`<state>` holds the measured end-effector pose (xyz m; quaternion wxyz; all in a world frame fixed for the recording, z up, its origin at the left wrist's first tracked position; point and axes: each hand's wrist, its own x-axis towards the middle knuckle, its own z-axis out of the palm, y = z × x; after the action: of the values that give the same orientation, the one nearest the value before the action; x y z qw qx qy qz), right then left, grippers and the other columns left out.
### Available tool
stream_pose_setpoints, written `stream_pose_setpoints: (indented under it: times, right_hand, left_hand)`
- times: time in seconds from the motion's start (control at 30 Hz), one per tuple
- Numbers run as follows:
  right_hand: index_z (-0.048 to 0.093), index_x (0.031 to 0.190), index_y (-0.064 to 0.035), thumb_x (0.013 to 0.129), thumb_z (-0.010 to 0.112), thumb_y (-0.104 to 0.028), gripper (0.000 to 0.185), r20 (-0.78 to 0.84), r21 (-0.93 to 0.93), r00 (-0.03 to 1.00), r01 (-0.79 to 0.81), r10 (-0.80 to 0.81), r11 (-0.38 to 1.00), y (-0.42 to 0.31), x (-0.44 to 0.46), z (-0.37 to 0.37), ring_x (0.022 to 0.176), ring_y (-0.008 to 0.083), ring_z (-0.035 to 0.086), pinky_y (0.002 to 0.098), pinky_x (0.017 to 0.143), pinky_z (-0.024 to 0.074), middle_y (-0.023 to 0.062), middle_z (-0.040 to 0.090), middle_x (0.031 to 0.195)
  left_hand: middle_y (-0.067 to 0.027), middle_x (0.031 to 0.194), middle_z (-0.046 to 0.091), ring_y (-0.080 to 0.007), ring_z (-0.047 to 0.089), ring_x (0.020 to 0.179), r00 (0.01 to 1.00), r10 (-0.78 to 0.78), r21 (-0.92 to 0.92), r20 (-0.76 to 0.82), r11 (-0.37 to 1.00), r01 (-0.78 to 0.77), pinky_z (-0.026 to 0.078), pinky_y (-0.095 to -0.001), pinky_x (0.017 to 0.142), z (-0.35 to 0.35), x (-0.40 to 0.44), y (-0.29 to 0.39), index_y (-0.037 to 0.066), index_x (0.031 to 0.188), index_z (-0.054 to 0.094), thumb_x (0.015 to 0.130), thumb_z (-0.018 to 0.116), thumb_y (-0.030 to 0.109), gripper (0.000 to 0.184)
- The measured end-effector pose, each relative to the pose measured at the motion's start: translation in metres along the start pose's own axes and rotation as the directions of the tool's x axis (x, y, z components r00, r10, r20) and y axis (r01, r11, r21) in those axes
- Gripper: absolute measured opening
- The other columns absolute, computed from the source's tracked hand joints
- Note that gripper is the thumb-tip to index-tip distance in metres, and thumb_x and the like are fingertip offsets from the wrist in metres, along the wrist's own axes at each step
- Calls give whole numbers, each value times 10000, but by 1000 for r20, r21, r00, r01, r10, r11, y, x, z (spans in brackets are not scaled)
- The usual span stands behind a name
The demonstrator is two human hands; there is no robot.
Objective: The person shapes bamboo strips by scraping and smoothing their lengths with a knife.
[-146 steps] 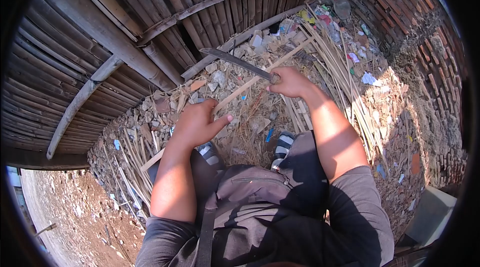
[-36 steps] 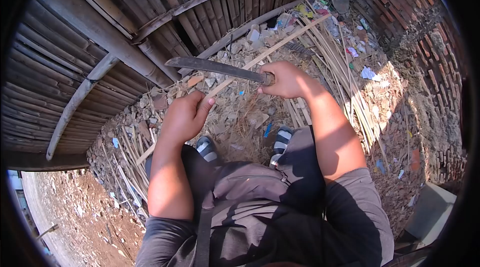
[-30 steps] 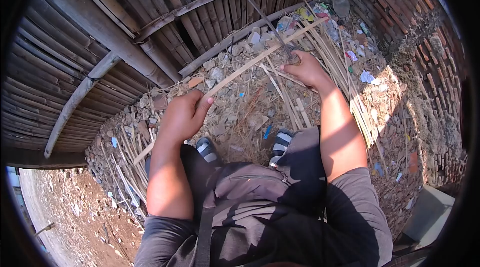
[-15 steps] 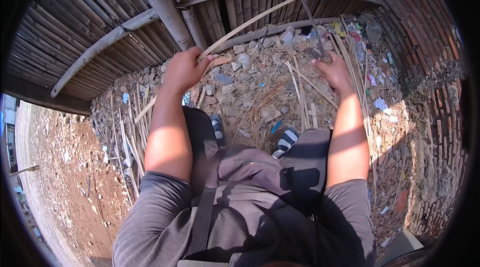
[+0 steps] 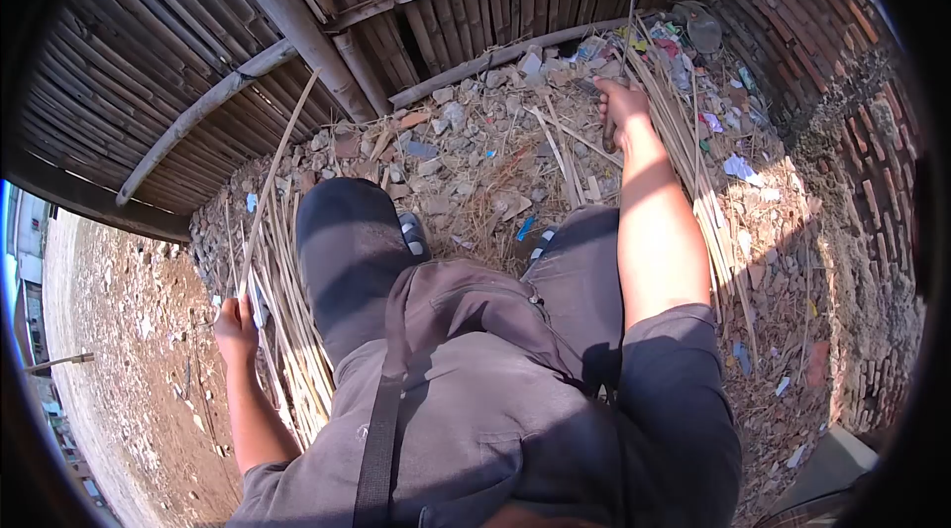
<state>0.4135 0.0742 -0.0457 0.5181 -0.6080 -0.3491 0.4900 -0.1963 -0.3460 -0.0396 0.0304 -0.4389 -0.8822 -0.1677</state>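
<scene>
At the lower left, my left hand (image 5: 236, 328) is closed around the lower end of a long pale strip (image 5: 274, 176), which slants up past a pile of similar strips (image 5: 297, 360). My right hand (image 5: 624, 110) grips the handle of a machete (image 5: 629, 33) at the upper right. The blade points up and is seen nearly edge-on, so it looks thin. Beside that hand another bundle of pale strips (image 5: 693, 171) lies on the rubble. Two sandalled feet show partly beyond my knees.
A bamboo slat wall (image 5: 475, 23) curves across the top, with round poles fixed to it. A brick wall (image 5: 872, 181) stands at the right. Rubble, straw and litter (image 5: 456, 171) cover the ground between. A grey block (image 5: 837, 464) sits at the lower right.
My left hand has moved down and left with the pale strip, which now stands steeper beside the left pile. The machete has swung from pointing left to pointing up. The view has shifted.
</scene>
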Motion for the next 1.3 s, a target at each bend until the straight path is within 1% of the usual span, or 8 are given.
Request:
stream_pose_setpoints:
  times: [0.1, 0.23, 0.4, 0.5, 0.63, 0.9, 1.1, 1.3]
  right_hand:
    - [659, 887, -102, 903, 801, -175, 160, -53, 46, 999, 7, -4, 999, 4, 3, -1, 530, 100, 521, 285, 467, 442, -25, 575, 666]
    - [664, 878, -103, 901, 796, -168, 149, -70, 117, 997, -8, 16, 993, 1, 3, -4, 530, 108, 529, 293, 460, 443, -17, 578, 667]
    - [658, 849, -99, 891, 793, -143, 148, -170, 278, 984, 104, -58, 955, -13, -13, -15, 535, 122, 534, 303, 461, 433, -4, 573, 671]
    - [663, 847, -99, 891, 778, -119, 124, -216, 331, 975, 120, -48, 936, -16, -10, -25, 535, 132, 534, 313, 469, 430, -2, 571, 673]
    - [656, 874, -117, 911, 737, -117, 89, -245, 496, 968, 74, 58, 865, -21, -11, -31, 579, 137, 532, 325, 507, 450, -12, 555, 691]
    - [597, 896, -101, 899, 757, -92, 160, -369, 505, 930, 199, 2, 840, -35, -26, -38, 561, 128, 535, 319, 520, 458, 1, 569, 713]
    - [618, 881, -81, 873, 822, -144, 214, -189, -18, 981, 44, -47, 999, -9, -46, -128, 602, 104, 553, 291, 527, 464, -6, 582, 707]
    - [705, 992, -44, 784, 837, -220, 302, -267, -553, 962, -108, -53, 826, 178, -103, -253, 845, 231, 710, 369, 799, 544, 105, 745, 889]
  left_hand:
    - [-183, 712, 684, -342, 698, 697, 988, -156, 32, 0, 987, 155, 521, -467, 673, 3, -56, -77, -11, 928, 704, 1051, 627, 416, 450]
    - [-219, 1584, 434, -438, 501, 1397, 726, -664, 600, 180, 659, 454, 463, -569, 1096, 9, -101, -116, 152, 1576, 409, 892, 729, 618, 888]
    - [-262, 1234, 712, -382, 719, 1105, 757, -474, 243, 450, 881, 407, 549, -443, 988, 99, -132, -205, -47, 1354, 588, 910, 718, 591, 788]
    - [-120, 1189, 718, -317, 725, 1000, 329, -493, 67, 806, 628, 775, 554, -538, 833, 120, -145, -172, 100, 1325, 597, 1039, 619, 495, 488]
    - [-82, 1131, 715, -280, 702, 973, 334, -413, 120, 847, 762, 636, 548, -513, 867, 89, -147, -90, 99, 1289, 603, 1065, 583, 471, 434]
    - [-85, 1082, 713, -248, 692, 842, 424, -251, -9, 870, 852, 523, 552, -445, 720, 194, -141, -212, 95, 1203, 644, 1062, 566, 400, 345]
    - [-92, 1074, 711, -243, 695, 815, 354, -246, 52, 902, 877, 477, 554, -426, 672, 204, -116, -187, 91, 1179, 652, 1059, 554, 374, 323]
    - [-92, 1071, 710, -242, 704, 827, 347, -179, -5, 921, 883, 469, 555, -424, 669, 218, -92, -76, 86, 1175, 650, 1059, 539, 360, 317]
